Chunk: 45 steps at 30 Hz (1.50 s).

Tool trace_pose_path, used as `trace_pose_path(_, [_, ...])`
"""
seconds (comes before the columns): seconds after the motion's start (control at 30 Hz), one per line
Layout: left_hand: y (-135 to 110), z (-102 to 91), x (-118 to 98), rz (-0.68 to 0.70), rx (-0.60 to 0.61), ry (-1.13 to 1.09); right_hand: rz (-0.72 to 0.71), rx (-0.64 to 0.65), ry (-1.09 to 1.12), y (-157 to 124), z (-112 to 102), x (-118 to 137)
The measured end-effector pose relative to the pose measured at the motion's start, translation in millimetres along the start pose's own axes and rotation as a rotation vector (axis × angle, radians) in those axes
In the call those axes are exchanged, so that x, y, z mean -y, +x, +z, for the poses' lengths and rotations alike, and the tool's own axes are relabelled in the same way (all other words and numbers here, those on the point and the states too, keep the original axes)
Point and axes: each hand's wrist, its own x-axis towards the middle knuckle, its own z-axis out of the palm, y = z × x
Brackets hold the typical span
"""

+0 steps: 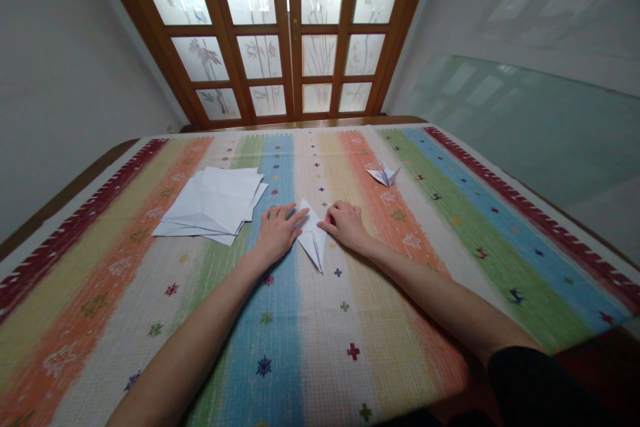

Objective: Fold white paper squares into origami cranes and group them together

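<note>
A white sheet folded into a narrow kite shape, the folded paper (312, 240), lies on the striped tablecloth in front of me, its long point towards me. My left hand (278, 233) is at its left edge, with the index finger over the upper part and the thumb lower down, holding it. On the other side, my right hand (345, 223) has its fingers curled and pinches the right edge between thumb and forefinger. The fingertips partly cover both side edges of the paper.
To the left lies a loose stack of white paper sheets (215, 200). A finished-looking folded paper figure (384, 175) with pointed tips sits at the back right. The striped tablecloth (320, 360) covers the table. Wooden doors (294, 33) with frosted panes stand beyond it.
</note>
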Motion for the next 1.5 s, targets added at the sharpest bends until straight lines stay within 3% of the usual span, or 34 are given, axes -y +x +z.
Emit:
trace_pose_path(0.1, [-2.4, 5.0, 2.0, 0.138, 0.082, -0.003, 0.066, 0.028, 0.019, 0.8, -6.5, -4.2])
trace_pose_path(0.3, [-3.3, 6.6, 2.3, 0.136, 0.156, -0.061, 0.138, 0.123, 0.123, 3.2, -20.4, -9.9])
trace_pose_path(0.67, [-1.6, 11.6, 7.9, -0.068, -0.151, -0.26, 0.149, 0.184, 0.193, 5.7, -9.2, 9.8])
trace_pose_path(0.8, [0.0, 11.0, 10.7, -0.084, -0.157, -0.289, 0.112, 0.154, 0.322, 4.5, -8.2, 9.3])
trace_pose_path(0.97, [1.3, 5.2, 8.3, -0.069, -0.16, -0.466, 0.094, 0.134, 0.641, 5.9, -4.8, 7.7])
trace_pose_path(1.07, [2.1, 1.3, 5.9, -0.133, -0.177, -0.735, 0.082, 0.073, 0.823, 9.4, -5.3, 6.7])
trace_pose_path(1.13, [4.0, -0.4, 5.1, -0.213, -0.255, -0.896, 0.025, 0.015, 0.903, 10.7, -9.0, 6.5])
trace_pose_path(1.27, [7.5, -5.2, 3.1, -0.232, -0.333, -1.066, -0.126, -0.062, 0.919, 8.9, -22.6, 8.3])
trace_pose_path(1.37, [5.4, -12.9, -1.2, -0.126, -0.363, -0.987, -0.216, -0.171, 0.804, 5.9, -33.1, 9.6])
trace_pose_path(1.5, [0.6, -19.0, -5.1, 0.088, -0.567, -0.688, -0.422, -0.34, 0.509, 2.0, -37.8, 3.0])
